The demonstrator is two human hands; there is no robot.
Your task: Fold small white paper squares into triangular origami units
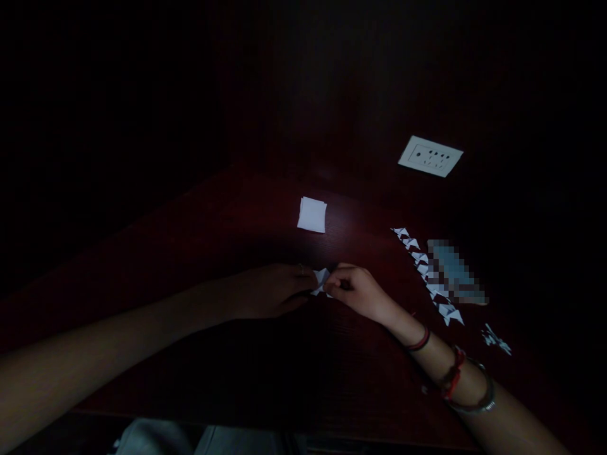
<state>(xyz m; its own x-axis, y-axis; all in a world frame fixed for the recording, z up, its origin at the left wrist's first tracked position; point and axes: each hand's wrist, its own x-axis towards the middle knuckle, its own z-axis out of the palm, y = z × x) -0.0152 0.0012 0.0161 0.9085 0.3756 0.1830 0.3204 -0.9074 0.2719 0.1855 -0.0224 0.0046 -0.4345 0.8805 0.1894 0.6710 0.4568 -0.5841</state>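
Between my two hands a small folded white paper (321, 279) lies at the middle of the dark red table. My left hand (284, 284) reaches in from the left, its fingertips closed on the paper's left side. From the right, my right hand (358, 287) pinches the paper's other side with thumb and bent fingers. Parts of the paper are covered by the fingers. Beyond the hands sits a stack of square white paper sheets (312, 215). To the right, several folded white paper pieces (420, 257) form a slanting row.
A blurred-out bluish oblong object (456, 272) lies beside the row. Small white scraps (496, 339) are on the table (265, 221) at the right. A white socket plate (430, 156) is on the back panel. The surroundings are very dark.
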